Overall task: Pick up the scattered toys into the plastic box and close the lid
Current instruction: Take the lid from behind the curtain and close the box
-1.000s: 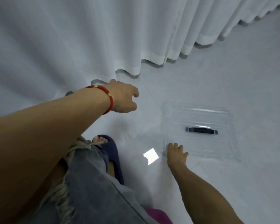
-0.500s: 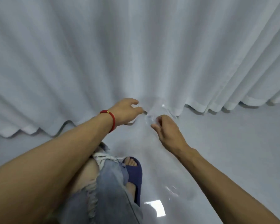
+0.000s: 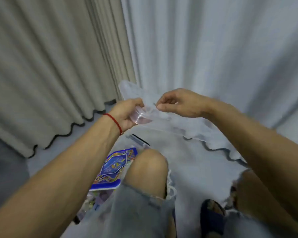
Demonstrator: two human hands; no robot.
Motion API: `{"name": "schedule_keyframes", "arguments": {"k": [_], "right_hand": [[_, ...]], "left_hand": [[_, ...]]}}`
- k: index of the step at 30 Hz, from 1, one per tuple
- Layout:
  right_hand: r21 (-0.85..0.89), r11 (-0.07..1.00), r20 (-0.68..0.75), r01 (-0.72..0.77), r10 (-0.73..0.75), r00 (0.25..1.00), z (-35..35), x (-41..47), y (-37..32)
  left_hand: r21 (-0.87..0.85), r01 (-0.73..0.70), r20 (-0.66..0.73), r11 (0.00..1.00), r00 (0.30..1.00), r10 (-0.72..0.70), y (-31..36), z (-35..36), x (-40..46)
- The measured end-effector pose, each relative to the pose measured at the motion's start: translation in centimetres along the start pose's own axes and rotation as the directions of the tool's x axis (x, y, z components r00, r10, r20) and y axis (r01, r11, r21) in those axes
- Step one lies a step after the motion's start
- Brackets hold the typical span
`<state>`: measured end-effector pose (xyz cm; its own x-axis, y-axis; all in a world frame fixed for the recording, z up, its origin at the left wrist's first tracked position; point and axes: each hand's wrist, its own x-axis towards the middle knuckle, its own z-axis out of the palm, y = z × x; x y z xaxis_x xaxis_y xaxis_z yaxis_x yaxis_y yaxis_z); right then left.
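Note:
Both hands hold a clear plastic lid (image 3: 170, 121) in the air in front of the curtains, tilted down to the right. My left hand (image 3: 126, 114), with a red string on its wrist, grips the lid's left corner. My right hand (image 3: 181, 103) pinches its upper edge. Below, by my left knee, a blue patterned card pack (image 3: 113, 167) lies on several small blurred toys (image 3: 93, 201); whether they sit inside the box I cannot tell. A short black bar (image 3: 138, 140) shows just under the lid.
A beige curtain (image 3: 50, 66) hangs on the left and a white sheer curtain (image 3: 213, 48) on the right, both reaching the pale floor (image 3: 196, 169). My bare knee (image 3: 148, 169) in torn jeans hides part of the toys. A dark slipper (image 3: 212, 219) is at the bottom right.
My right hand left the floor beside the lid and joined my left hand. Both now hold the lid lifted. The view swung left, bringing the beige curtain and toys into sight.

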<state>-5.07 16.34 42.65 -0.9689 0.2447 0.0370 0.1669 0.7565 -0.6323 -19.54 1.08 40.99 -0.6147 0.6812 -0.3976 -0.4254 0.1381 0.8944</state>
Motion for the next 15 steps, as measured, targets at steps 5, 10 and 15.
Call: {"name": "schedule_keyframes", "arguments": {"k": [5, 10, 15], "right_hand": [[-0.271, 0.962, 0.147, -0.021, 0.063, 0.987, 10.6, 9.8, 2.2], [-0.283, 0.951, 0.249, -0.122, 0.196, 0.949, 21.1, 13.8, 7.1], [-0.191, 0.918, 0.218, -0.349, 0.386, 0.896, 27.3, 15.2, 11.3]], "left_hand": [[-0.187, 0.002, -0.356, 0.982, 0.932, -0.07, -7.8, -17.1, -3.3], [-0.396, -0.049, -0.531, 0.917, 0.827, -0.184, -18.4, -24.1, -6.1], [-0.04, 0.16, -0.772, 0.986, 0.622, -0.132, -24.0, -25.7, -6.6]]}}
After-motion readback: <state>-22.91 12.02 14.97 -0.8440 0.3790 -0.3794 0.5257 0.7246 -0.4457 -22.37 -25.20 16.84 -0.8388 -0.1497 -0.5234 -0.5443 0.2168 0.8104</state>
